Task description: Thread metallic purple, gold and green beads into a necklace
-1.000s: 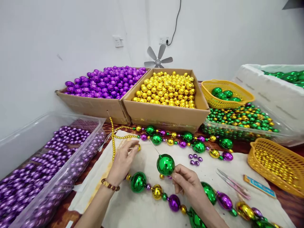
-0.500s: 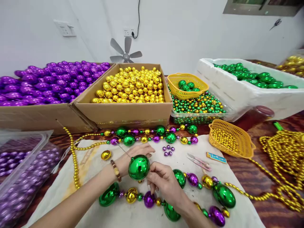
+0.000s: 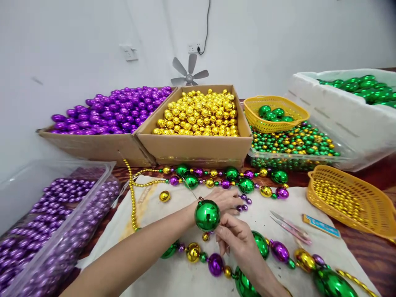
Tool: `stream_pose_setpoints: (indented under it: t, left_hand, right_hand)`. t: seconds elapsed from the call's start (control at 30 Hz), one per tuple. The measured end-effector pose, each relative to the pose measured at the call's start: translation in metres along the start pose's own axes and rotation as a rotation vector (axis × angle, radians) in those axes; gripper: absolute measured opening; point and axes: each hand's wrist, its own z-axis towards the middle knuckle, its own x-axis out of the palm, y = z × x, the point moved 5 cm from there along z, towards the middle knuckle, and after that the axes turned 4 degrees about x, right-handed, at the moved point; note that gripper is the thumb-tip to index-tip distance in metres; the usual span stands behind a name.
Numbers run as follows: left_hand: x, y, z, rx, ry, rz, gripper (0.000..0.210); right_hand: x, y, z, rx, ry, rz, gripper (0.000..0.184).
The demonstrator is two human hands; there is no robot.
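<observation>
My right hand (image 3: 239, 237) is closed in a pinch at the underside of a large shiny green bead (image 3: 207, 216). A thin needle (image 3: 191, 187) sticks up from that bead towards the upper left, and a small gold bead (image 3: 206, 236) hangs below it. Behind the green bead, my left hand (image 3: 223, 199) lies low over the cloth, fingers stretched out. Its fingertips reach a group of small purple beads (image 3: 246, 201) and partly cover them. Below my hands runs a strand with a purple bead (image 3: 215, 264) and a gold bead (image 3: 193, 252), partly hidden by my forearms.
Cardboard boxes of purple beads (image 3: 120, 111) and gold beads (image 3: 201, 113) stand at the back. On the white cloth (image 3: 148, 268) lie pink-handled snips (image 3: 291, 228) and a blue-labelled strip (image 3: 321, 225). A yellow basket (image 3: 375, 206) sits right, a clear purple-bead tub (image 3: 58, 218) left.
My left hand has moved right and down onto the small purple beads. My right hand still holds at the green bead. The whole view has swung to the left.
</observation>
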Motion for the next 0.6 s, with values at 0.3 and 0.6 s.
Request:
stream_pose_setpoints:
  t: [0.3,0.6]
  left_hand:
    - [-0.032,0.019,-0.021,-0.171,-0.212,-0.394,0.01]
    - [-0.101,0.015,-0.154,-0.634,-0.936,-0.947,0.021]
  right_hand:
    - [-0.002,0.011,0.0,0.015,-0.059,-0.068,0.029]
    - [0.008,0.012,0.023,0.011,0.021,-0.216,0.027]
